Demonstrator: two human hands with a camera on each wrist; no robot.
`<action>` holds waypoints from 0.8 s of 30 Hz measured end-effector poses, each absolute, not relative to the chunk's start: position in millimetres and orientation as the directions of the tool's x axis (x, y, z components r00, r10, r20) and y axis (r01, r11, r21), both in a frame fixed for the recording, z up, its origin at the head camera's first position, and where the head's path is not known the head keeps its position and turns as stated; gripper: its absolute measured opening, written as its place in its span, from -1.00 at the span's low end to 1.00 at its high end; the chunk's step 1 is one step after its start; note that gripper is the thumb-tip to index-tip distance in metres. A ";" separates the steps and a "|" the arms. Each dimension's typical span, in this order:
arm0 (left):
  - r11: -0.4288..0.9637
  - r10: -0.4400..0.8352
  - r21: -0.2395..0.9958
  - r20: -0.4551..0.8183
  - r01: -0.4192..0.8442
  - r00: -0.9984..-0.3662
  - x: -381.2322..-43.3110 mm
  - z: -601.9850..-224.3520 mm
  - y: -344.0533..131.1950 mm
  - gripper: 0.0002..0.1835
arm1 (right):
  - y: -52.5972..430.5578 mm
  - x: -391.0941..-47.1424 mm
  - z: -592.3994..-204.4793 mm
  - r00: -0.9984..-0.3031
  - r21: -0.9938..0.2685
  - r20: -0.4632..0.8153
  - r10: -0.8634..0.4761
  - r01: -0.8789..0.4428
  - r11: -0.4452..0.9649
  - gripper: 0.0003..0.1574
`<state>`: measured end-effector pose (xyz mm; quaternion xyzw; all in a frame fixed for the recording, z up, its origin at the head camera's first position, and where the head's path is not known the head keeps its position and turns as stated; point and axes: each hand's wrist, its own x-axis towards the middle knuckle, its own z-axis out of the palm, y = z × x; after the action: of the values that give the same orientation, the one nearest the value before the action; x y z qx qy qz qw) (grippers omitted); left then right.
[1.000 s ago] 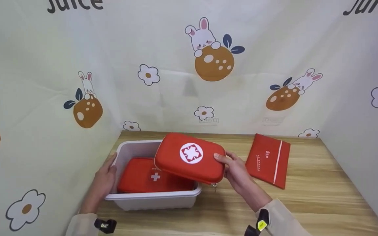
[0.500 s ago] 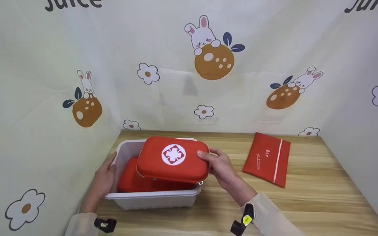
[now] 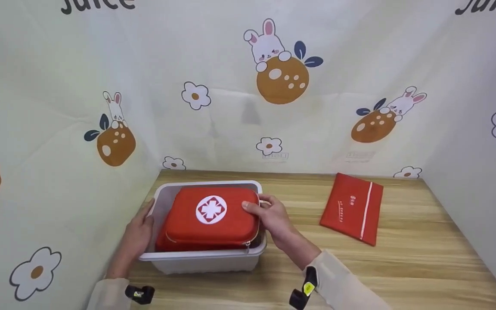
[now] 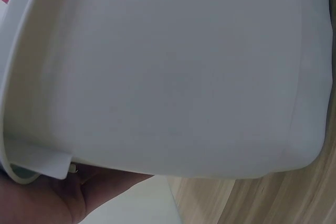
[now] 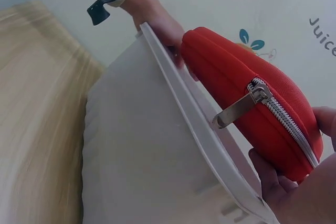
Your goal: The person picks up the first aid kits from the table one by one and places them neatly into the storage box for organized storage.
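Chg vs 1 s ago: red hard-shell zip case w/ round white cross badge [image 3: 212, 209] has come left & down, from overhanging right edge of light-grey plastic bin [image 3: 205, 265] to a posn over its opening. Second red case [image 3: 162, 244], inside bin, was well exposed; now only a small part shows, front-left. Meaning for work in hand (judged): upper case is roughly lined up w/ opening, not yet let go.

Right hand [image 3: 276, 219]: grasping upper case's right end, thumb on top, fingers beneath. Left hand [image 3: 137, 232]: gripping bin's left rim, posn unchanged.

Edges: rt wrist view has upper case's right end, w/ metal zip pull [image 5: 236, 110], tilted & above rim; contact w/ second case can't be confirmed. Widest gap is toward bin's left wall; front & right margins tight, esp. at RH fingers. Bin sits near left edge of wood-grain worktop [image 3: 411, 241], beside patterned fabric wall [image 3: 218, 129]; LH room narrow there. Flat red pouch w/ white stripe [image 3: 352, 209] lies toward worktop's back-right corner, well apart from bin.
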<state>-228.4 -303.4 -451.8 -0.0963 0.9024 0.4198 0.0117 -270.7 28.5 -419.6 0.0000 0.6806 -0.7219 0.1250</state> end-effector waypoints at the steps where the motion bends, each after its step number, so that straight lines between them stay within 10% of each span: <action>1: 0.632 -0.164 0.754 -0.097 -0.180 -0.982 -228.1 -451.7 -303.7 -0.39 | 25.8 -270.9 -419.9 -0.971 -0.984 -0.165 -0.174 0.174 -0.036 -0.16; 24: 0.587 -0.168 0.779 -0.148 -0.220 -0.975 -230.5 -452.9 -301.6 -0.39 | -11.5 -274.9 -426.4 -0.961 -0.981 -0.191 -0.199 0.178 0.079 -0.30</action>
<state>-230.5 -301.6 -452.9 -0.1088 0.8903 0.4413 0.0293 -274.9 -11.5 -426.4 -0.0073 0.7214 -0.6784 0.1390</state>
